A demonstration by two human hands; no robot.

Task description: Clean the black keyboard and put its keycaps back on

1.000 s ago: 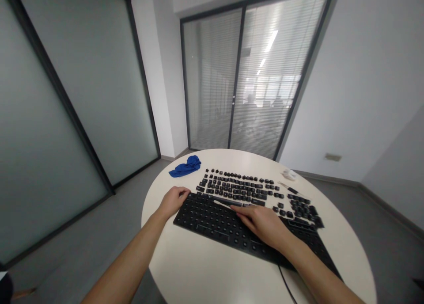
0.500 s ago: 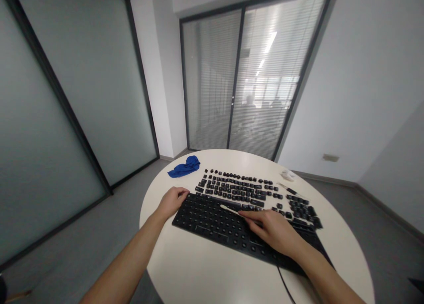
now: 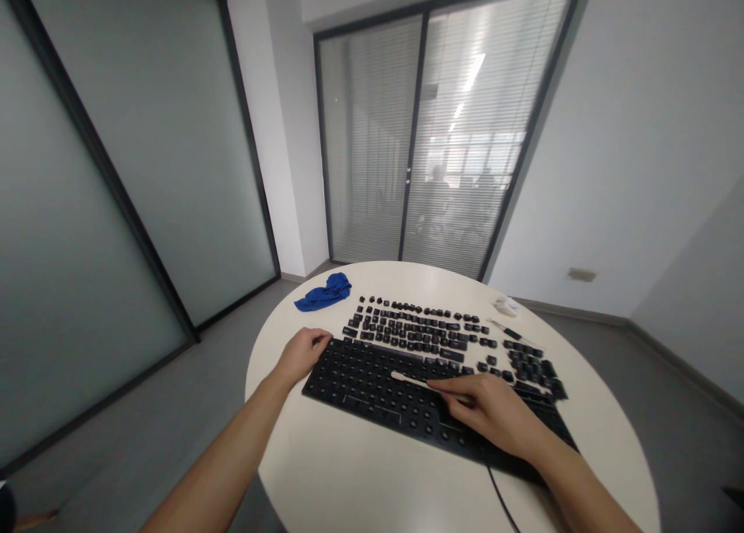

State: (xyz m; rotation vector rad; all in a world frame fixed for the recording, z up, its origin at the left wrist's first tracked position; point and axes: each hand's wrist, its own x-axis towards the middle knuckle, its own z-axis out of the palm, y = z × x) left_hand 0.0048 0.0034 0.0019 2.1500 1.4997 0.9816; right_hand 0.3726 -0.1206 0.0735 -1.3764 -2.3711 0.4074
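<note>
The left hand (image 3: pixel 303 353) is resting at the far left corner of the keyboard (image 3: pixel 360 390), probably steadying it on the bench (image 3: pixel 349 471); whether its grip is pinching the edge, I cannot tell. The right hand (image 3: pixel 491 407) is holding a pale stick (image 3: pixel 410 379) in a narrow grip — its tip is pointing left over the capless middle, presumably for fine control. Loose keycaps (image 3: pixel 407 335) are lying in rows beyond, seemingly preserving the layout.

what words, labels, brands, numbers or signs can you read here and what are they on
No text can be read.
Loose keycaps: any markings are too small and blurred to read.
Keyboard: no label or brand can be made out.
Pale stick: no lettering visible.
</note>
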